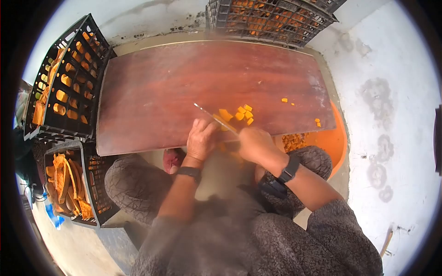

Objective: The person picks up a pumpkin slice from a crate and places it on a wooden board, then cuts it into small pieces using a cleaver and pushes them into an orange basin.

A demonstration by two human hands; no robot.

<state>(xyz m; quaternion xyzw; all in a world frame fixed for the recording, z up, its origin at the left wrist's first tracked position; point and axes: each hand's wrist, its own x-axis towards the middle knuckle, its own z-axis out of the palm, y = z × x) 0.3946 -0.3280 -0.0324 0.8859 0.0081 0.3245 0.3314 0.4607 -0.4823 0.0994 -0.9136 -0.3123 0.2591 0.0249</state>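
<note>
My right hand point(258, 145) is wrapped round the handle of a knife point(214, 117), whose blade points up and left over the near edge of the reddish-brown board point(184, 87). Just left of the blade is my left hand point(201, 140), its fingers curled down at a piece of pumpkin point(216, 117) partly hidden by the knife and fingertips. Several cut pumpkin cubes point(244, 112) lie right beyond the blade. A few smaller bits point(284, 100) are scattered farther right on the board.
An orange basin point(340, 142) holding pumpkin cubes stands below the board's right end. Black crates with pumpkin stand at the upper left point(64, 92), lower left point(92, 175) and back point(271, 23). A white wall point(391, 92) rises at the right.
</note>
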